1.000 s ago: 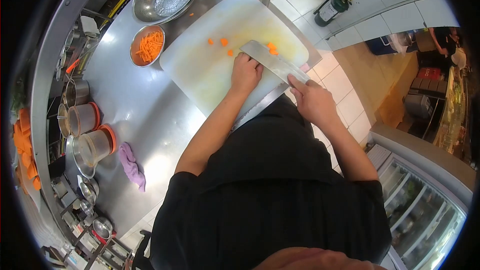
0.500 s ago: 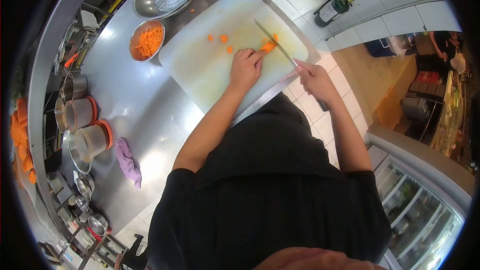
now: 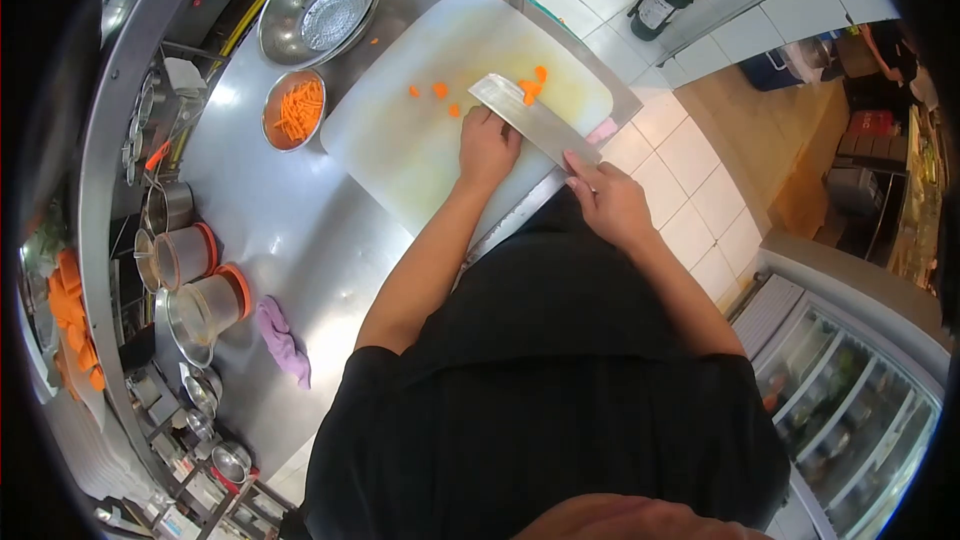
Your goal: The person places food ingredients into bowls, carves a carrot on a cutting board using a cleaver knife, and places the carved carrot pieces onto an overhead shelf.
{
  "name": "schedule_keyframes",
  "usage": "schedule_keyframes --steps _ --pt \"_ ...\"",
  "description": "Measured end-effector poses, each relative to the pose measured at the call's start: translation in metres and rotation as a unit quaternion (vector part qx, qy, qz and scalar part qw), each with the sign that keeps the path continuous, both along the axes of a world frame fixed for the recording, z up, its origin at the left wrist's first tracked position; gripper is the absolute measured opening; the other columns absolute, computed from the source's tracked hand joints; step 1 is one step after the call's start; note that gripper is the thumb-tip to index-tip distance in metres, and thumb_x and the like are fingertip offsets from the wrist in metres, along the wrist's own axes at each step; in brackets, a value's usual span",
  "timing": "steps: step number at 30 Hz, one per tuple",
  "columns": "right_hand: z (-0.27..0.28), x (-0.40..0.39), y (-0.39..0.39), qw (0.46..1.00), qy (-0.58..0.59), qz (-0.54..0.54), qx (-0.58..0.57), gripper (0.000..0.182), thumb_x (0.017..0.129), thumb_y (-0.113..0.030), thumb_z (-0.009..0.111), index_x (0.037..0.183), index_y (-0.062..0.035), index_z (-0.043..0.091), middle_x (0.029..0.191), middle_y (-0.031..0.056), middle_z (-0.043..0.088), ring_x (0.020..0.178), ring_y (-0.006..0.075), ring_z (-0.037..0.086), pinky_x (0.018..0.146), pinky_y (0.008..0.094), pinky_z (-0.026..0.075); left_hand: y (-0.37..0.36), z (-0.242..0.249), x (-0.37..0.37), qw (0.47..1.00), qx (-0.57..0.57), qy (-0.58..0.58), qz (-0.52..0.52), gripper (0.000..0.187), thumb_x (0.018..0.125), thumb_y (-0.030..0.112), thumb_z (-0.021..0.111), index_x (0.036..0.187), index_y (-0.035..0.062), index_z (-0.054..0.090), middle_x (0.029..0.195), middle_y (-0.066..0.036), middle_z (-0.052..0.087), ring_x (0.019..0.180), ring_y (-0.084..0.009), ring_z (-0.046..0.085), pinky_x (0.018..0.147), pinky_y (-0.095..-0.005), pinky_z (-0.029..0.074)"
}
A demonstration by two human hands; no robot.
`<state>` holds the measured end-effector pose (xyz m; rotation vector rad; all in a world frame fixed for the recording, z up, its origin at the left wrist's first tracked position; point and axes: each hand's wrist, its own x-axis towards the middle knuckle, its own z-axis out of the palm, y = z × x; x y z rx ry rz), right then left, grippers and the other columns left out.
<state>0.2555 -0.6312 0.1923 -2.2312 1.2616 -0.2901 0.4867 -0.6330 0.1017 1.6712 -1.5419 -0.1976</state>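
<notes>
**Cleaver laid flat on the board, carrot bits at the far edge**

From my remote seat I see the steel counter (image 3: 270,230) first, running under everything. On it, toward the far right corner, lies the big white cutting board (image 3: 400,140), one corner overhanging the near edge by my body. The cleaver (image 3: 530,118) rests with its broad side up across the board's right part. My right hand (image 3: 605,202) is closed round its handle at the board's near right edge; my left hand (image 3: 487,148) sits curled, knuckles up, touching the blade's left side, fingers tucked so I cannot tell whether they pin anything.

The carrot pieces (image 3: 530,88) cluster just beyond the blade tip near the board's far edge, with a few loose bits (image 3: 437,92) to the left of it. I judge this as a pause within chopping, perhaps gathering; the next move would call for bringing the blade edge down or sliding it under the pieces, with the left fingertips kept clear.

Containers: a large colander bowl (image 3: 320,5) at the far edge looks empty; beside the board a small steel bowl (image 3: 295,108) holds carrot strips; along the left edge stand two orange-rimmed tubs (image 3: 205,305), contents unclear. A purple cloth (image 3: 283,340) lies near them.
</notes>
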Motion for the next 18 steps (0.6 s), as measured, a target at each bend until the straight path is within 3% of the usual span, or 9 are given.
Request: schedule_keyframes --steps 12,16,18 --pt "-0.006 0.015 -0.003 0.999 0.026 -0.01 -0.023 0.039 0.1 -0.031 0.061 0.138 -0.0238 0.065 0.084 0.0172 0.064 0.076 0.0369 0.067 0.068 0.0478 0.055 -0.002 0.0 -0.001 1.0 -0.012 -0.002 0.012 0.033 0.075 0.005 0.073 0.108 0.008 0.072 0.099 -0.013 0.067 0.092 -0.0348 0.062 0.084 -0.0459 0.05" --pt "-0.012 0.018 -0.013 0.999 -0.038 -0.009 -0.021 0.038 0.1 -0.028 0.06 0.137 -0.021 0.066 0.083 0.0196 0.065 0.073 0.0399 0.066 0.07 0.0489 0.055 -0.002 -0.004 0.0 1.0 0.022 0.006 0.013 0.03 0.077 0.006 0.074 0.107 0.0072 0.072 0.096 -0.012 0.067 0.091 -0.0339 0.062 0.083 -0.0447 0.051" --pt "-0.018 0.019 -0.024 0.998 -0.067 -0.006 -0.019 0.038 0.1 -0.027 0.059 0.137 -0.0197 0.066 0.083 0.0207 0.065 0.071 0.0415 0.065 0.071 0.0496 0.055 -0.003 -0.001 -0.003 0.999 -0.025 0.004 0.024 0.028 0.08 0.007 0.073 0.108 0.0067 0.073 0.094 -0.012 0.067 0.091 -0.033 0.062 0.083 -0.0437 0.051"
